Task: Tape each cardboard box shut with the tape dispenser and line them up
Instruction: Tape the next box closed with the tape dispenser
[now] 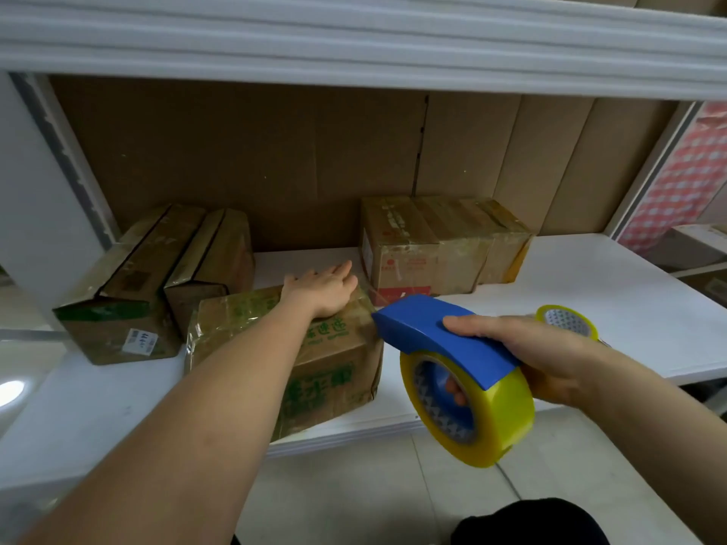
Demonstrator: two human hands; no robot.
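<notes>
A cardboard box with green print (pixel 330 359) sits at the front of the white shelf (pixel 613 293). My left hand (pixel 324 287) rests flat on its top, fingers straight. My right hand (pixel 539 356) grips a blue tape dispenser (pixel 440 336) loaded with a yellow tape roll (pixel 499 422), held in the air just right of that box. A thin strip of tape seems to run from the dispenser toward the box's top right corner. Two long boxes (pixel 157 277) lie at the left. A taped box with red print (pixel 432 245) stands at the back right.
A second yellow tape roll (pixel 566 320) lies on the shelf behind my right hand. Cardboard sheets (pixel 275 159) line the shelf's back. An upper white shelf (pixel 354 41) hangs overhead. A red checked cloth (pixel 680 179) is at the far right. Grey floor lies below.
</notes>
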